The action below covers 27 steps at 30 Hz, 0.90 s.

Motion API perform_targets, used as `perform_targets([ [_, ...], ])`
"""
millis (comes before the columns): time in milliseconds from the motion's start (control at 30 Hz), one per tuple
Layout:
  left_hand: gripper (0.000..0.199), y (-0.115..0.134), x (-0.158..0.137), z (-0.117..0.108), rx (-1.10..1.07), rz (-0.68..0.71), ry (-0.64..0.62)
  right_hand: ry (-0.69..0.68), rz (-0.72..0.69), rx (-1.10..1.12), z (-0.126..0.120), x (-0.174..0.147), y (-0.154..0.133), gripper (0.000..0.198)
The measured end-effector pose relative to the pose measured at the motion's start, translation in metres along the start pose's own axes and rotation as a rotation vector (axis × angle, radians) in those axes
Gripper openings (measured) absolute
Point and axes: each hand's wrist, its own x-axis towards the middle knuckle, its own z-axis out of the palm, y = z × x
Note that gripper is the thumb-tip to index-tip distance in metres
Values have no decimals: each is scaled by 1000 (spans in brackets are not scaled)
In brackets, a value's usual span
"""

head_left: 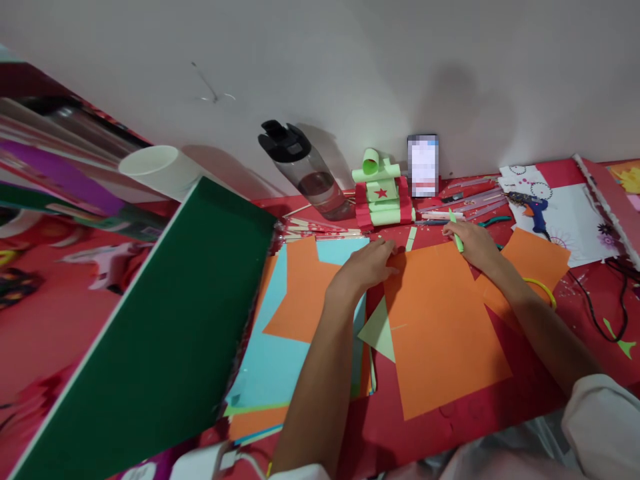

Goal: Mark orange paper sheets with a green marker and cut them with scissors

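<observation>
A large orange paper sheet (445, 327) lies flat on the red table in front of me. My left hand (367, 265) reaches to its upper left corner over the stacked paper, fingers slightly bent and apart, holding nothing. Past the sheet's upper right edge, my right hand (470, 241) is closed on a slim light green object (456, 233), whose exact kind I cannot make out. A pale green paper piece (381, 333) pokes out from under the orange sheet. Smaller cut orange paper (535, 263) lies under and beside my right forearm.
Blue paper (270, 373) with cut orange pieces is stacked left, beside a tilted dark green board (165, 333). Along the wall stand a water bottle (315, 180), a green and red paper craft (383, 197) and a phone (423, 167). A blue glue gun (537, 210) lies right.
</observation>
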Motion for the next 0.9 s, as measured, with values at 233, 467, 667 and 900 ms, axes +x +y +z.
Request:
perform_targets([
  [233, 36, -9, 3, 9, 19, 61, 77, 15, -23, -65, 0, -1, 0, 33],
  [467, 37, -9, 4, 9, -9, 57, 47, -103, -86, 6, -4, 0, -9, 24],
  [667, 28, -11, 6, 9, -37, 94, 77, -201, -107, 25, -6, 0, -15, 17],
  [900, 19, -13, 5, 2, -120, 104, 76, -226, -111, 69, -1, 0, -11, 14],
])
